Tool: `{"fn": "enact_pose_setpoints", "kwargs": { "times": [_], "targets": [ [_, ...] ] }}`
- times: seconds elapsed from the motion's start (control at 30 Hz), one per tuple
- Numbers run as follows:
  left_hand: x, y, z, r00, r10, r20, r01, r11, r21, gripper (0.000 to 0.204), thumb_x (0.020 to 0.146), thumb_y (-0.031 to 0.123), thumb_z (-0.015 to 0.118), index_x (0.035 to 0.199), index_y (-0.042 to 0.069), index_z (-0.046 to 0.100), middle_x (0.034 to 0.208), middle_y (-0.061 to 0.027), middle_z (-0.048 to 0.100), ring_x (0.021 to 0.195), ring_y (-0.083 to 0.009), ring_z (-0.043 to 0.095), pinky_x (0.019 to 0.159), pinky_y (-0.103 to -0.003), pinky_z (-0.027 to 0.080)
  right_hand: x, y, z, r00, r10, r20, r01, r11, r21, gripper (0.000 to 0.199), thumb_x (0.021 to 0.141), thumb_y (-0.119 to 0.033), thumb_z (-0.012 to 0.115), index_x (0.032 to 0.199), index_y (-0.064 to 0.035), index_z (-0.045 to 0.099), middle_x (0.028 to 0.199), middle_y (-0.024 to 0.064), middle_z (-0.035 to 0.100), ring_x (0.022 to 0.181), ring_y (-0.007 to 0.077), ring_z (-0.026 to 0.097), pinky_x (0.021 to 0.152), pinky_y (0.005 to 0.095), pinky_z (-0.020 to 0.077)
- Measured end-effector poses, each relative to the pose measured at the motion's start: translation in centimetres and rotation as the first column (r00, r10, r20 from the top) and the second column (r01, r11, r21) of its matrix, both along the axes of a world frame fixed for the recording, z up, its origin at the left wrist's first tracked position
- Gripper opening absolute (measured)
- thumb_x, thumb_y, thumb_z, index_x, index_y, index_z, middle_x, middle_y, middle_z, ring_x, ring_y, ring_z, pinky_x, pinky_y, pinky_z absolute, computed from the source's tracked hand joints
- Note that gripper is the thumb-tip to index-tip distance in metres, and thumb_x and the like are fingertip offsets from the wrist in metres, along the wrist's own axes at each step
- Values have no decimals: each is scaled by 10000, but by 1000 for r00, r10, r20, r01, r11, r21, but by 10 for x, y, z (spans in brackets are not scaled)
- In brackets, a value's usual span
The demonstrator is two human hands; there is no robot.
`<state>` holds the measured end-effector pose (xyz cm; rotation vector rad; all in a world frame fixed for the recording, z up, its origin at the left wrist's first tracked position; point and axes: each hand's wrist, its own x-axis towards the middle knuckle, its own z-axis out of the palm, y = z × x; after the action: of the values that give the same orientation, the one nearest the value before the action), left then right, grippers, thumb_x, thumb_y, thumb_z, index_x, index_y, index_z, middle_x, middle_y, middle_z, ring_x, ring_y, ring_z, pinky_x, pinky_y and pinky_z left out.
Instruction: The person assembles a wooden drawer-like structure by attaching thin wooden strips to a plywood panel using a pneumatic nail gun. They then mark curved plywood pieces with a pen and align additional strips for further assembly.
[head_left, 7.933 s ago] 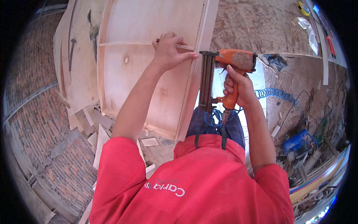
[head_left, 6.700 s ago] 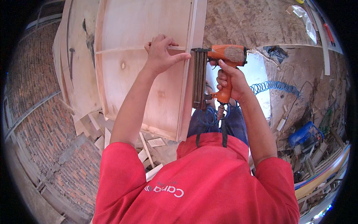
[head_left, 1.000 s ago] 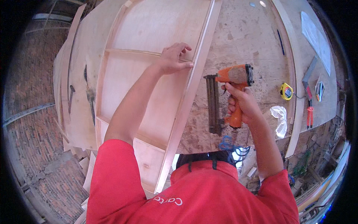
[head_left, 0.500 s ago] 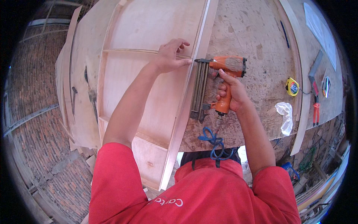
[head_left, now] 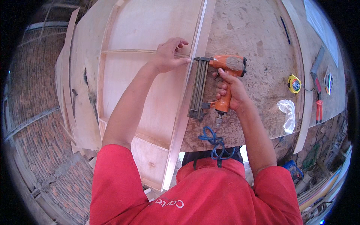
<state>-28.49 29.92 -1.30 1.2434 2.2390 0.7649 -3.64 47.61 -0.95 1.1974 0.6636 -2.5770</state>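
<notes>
A pale plywood cabinet frame point(head_left: 150, 30) with thin cross shelves lies on its side across a chipboard workbench point(head_left: 255, 45). My left hand point(head_left: 168, 54) presses down on the end of a cross shelf where it meets the long side panel point(head_left: 187, 101). My right hand point(head_left: 229, 92) grips the handle of an orange nail gun point(head_left: 221, 71), whose nose touches the outer face of that side panel beside my left fingers. A blue coiled air hose point(head_left: 213, 140) hangs from the gun's base.
A yellow tape measure point(head_left: 294, 83), red-handled pliers point(head_left: 318, 108), a crumpled clear plastic bag point(head_left: 288, 114) and a pencil point(head_left: 285, 30) lie on the bench to the right. Plywood sheets point(head_left: 80, 93) lean at the left over a brick floor point(head_left: 33, 123).
Over the last second my right hand brought the nail gun up and left until its nose met the side panel. My left hand has stayed on the shelf joint.
</notes>
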Motion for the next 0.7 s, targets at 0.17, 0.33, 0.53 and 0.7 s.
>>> {"fn": "enact_pose_setpoints", "kwargs": {
  "times": [0.17, 0.33, 0.53, 0.7],
  "targets": [
    [0, -3, -1, 1000, -8, -3, 9, 1000, 5, 661, 795, 461, 837, 1320, 144, 591, 1153, -76, 632, 1015, -229, 656, 1031, -413, 423, 1, 0, 9, 999, -15, -30, 14, 999, -31, 275, 1009, -385, 675, 1065, -118, 643, 651, -66, 393, 531, 79, 417, 530, 287, 429],
    [-2, -2, -1, 999, -21, -25, 21, 1000, -14, 646, 810, 465, 823, 1322, 152, 585, 1158, -72, 627, 1026, -242, 648, 1037, -416, 407, -3, -3, 7, 1000, -15, -8, 15, 1000, -22, 306, 1026, -403, 648, 1103, -107, 648, 606, -82, 386, 484, 59, 415, 509, 268, 444],
    [-1, -2, -1, 1000, -20, -12, 20, 999, 25, 634, 806, 452, 825, 1317, 160, 591, 1153, -65, 626, 1030, -237, 646, 1031, -420, 405, 2, 1, 7, 998, -21, -57, 17, 998, -60, 283, 1015, -393, 665, 1073, -117, 647, 654, -72, 394, 530, 74, 421, 543, 279, 433],
    [0, -1, 0, 999, -14, -40, 13, 1000, -7, 633, 796, 450, 832, 1306, 155, 598, 1151, -65, 628, 1009, -232, 641, 1032, -421, 406, 2, 1, 6, 997, -3, -75, -1, 998, -58, 280, 1014, -395, 666, 1049, -118, 660, 655, -77, 398, 528, 72, 424, 541, 283, 442]
  ]
}}
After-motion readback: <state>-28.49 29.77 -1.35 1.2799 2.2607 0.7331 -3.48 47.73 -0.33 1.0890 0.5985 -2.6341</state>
